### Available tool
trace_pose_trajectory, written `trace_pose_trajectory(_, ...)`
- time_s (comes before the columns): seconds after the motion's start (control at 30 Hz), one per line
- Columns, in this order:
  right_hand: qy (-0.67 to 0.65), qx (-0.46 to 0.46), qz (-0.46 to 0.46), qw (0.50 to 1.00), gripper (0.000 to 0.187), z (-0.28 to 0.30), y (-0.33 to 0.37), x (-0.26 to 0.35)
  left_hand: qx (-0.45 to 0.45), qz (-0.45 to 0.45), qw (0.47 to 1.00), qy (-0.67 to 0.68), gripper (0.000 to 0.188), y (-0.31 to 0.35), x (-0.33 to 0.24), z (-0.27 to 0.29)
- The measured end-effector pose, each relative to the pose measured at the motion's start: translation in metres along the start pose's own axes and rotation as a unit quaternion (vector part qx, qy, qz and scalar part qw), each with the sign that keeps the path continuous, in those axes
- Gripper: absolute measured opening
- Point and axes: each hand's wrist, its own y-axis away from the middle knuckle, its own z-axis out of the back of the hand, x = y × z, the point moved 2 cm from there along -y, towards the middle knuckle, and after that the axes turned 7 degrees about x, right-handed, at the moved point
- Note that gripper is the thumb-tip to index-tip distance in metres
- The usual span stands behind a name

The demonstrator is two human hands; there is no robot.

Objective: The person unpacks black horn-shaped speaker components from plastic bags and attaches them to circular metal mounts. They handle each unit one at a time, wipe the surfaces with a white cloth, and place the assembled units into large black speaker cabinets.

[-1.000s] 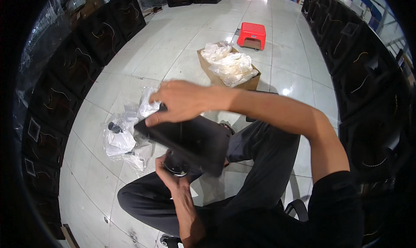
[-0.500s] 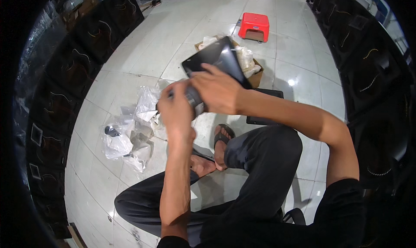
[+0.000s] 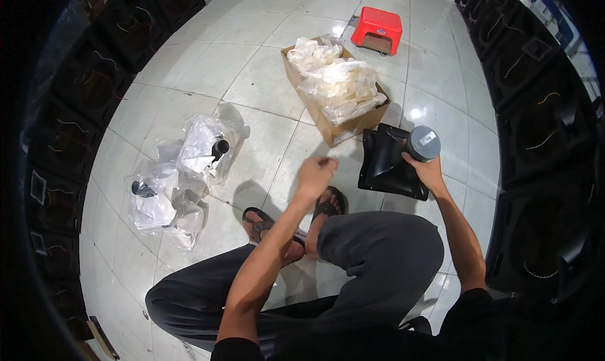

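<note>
My right hand (image 3: 428, 170) is wrapped round the grey round-capped driver (image 3: 423, 143) of a black speaker horn. The flared, rectangular black horn (image 3: 394, 162) is low at the floor, right of my feet, with its wide mouth turned down. It appears to overlap another flat black piece, but I cannot tell exactly how they lie. My left hand (image 3: 317, 177) hangs above my feet with its fingers curled in and nothing visible in them. On the left lie crumpled clear plastic bags (image 3: 167, 197) with black round parts (image 3: 219, 149) showing in them.
An open cardboard box (image 3: 356, 122) full of plastic-wrapped items stands ahead on the tiled floor. Behind it is a red plastic stool (image 3: 378, 28). Rows of black speaker cabinets (image 3: 532, 140) with loose wires line both sides.
The horn and driver, earlier held up between both hands, have moved right and down to the floor in my right hand. My left hand has let go and moved right and nearer.
</note>
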Motion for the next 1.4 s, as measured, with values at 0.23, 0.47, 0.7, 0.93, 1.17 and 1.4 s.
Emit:
trace_pose_trajectory(0.23,-0.063,-0.009,-0.004,0.998,0.03,0.013,0.008,0.031,0.067,0.132,0.98,0.133,0.082,-0.052,0.026,-0.089)
trace_pose_trajectory(0.47,0.036,0.077,0.021,0.996,0.035,0.001,-0.003,0.017,0.171,0.135,0.936,0.277,0.097,-0.098,0.03,-0.119)
trace_pose_trajectory(0.7,0.0,0.084,-0.039,0.996,0.061,-0.027,-0.006,0.006,0.185,0.087,0.969,0.14,0.066,-0.102,0.05,-0.117)
trace_pose_trajectory(0.93,-0.104,-0.056,-0.117,0.986,0.064,0.008,0.039,-0.063,0.163,0.066,0.963,0.204,0.056,-0.095,0.045,-0.119)
trace_pose_trajectory(1.17,0.036,-0.193,-0.337,0.921,0.051,-0.011,0.047,-0.114,0.158,0.02,0.968,0.193,0.052,-0.115,0.028,-0.142)
trace_pose_trajectory(1.4,0.129,-0.388,-0.21,0.888,0.031,0.117,0.076,0.02,0.268,-0.181,0.942,0.093,0.051,-0.062,-0.173,-0.187)
